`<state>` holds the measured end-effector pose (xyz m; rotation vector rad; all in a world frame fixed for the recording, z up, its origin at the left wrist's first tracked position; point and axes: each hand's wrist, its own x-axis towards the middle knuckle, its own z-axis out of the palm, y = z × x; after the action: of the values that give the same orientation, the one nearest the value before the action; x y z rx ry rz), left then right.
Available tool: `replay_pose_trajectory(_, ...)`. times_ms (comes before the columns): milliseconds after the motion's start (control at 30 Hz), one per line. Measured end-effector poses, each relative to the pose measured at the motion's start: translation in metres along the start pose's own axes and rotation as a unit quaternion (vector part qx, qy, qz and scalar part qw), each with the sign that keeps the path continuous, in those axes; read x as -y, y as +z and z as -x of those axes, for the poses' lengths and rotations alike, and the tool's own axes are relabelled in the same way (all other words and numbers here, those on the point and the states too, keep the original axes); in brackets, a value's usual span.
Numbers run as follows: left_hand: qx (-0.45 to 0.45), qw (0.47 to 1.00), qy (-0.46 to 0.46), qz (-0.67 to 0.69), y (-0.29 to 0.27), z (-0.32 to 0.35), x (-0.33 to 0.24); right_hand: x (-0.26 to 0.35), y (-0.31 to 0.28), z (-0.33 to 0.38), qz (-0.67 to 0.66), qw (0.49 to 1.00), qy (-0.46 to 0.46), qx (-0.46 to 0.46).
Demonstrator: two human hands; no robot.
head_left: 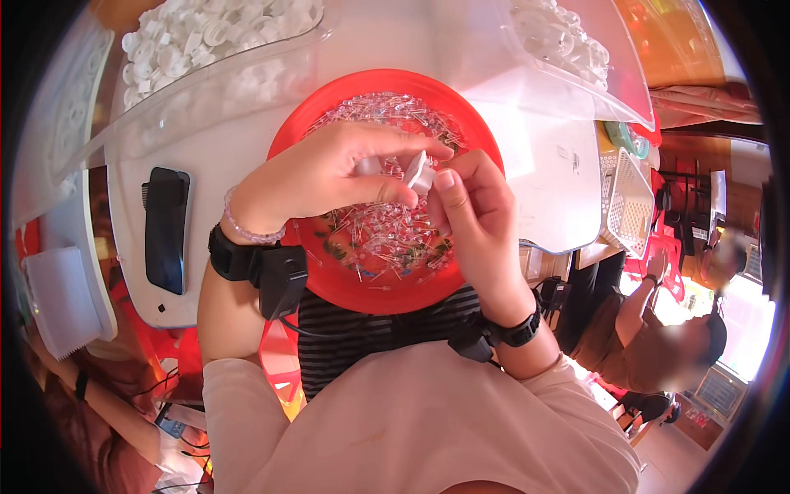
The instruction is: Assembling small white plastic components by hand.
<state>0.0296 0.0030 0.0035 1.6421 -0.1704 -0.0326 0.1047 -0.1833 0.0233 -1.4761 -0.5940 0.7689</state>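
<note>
Over a red round basin (pixel 290 136), my left hand (pixel 329 169) is closed round a small white plastic part (pixel 420 173), held between thumb and fingers. A second bit of white (pixel 368 166) shows inside its palm. My right hand (pixel 481 218) meets the part from the right, thumb and index pinched at its edge. Whatever sits between those right fingertips is too small or hidden to make out. Below both hands, the basin holds a heap of clear LEDs (pixel 387 235) with thin wire legs.
Clear bins of white plastic parts (pixel 193 41) (pixel 559 37) stand at the far left and far right of the white table (pixel 547 185). A black phone (pixel 167 230) lies at left. Beyond the right edge are a white basket (pixel 627 198) and another person (pixel 658 346); someone's arm (pixel 119 420) shows lower left.
</note>
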Motion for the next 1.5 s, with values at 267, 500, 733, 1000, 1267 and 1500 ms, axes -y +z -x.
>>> replay_pose_trajectory(267,0.017,1.000,0.020,-0.002,0.003,0.001,0.002,0.010,-0.012,0.001,0.030,0.998,0.025,0.044)
replay_pose_trajectory(500,-0.067,0.995,-0.075,0.023,0.000,0.003,0.003,0.085,-0.079,-0.046,0.306,0.883,-0.284,-0.215)
replay_pose_trajectory(733,-0.063,0.994,-0.088,-0.035,-0.001,0.005,0.005,0.097,-0.114,-0.097,0.527,0.777,-0.258,-0.229)
replay_pose_trajectory(1000,-0.109,0.990,-0.086,-0.007,0.005,0.003,0.011,0.045,-0.044,-0.018,0.574,0.788,-0.205,0.088)
replay_pose_trajectory(1267,-0.114,0.980,-0.134,0.097,0.003,0.000,0.009,-0.014,-0.025,-0.011,0.659,0.708,-0.225,0.121)
replay_pose_trajectory(1500,-0.102,0.990,-0.099,0.019,0.001,0.004,0.007,-0.005,-0.021,-0.015,0.621,0.751,-0.184,0.129)
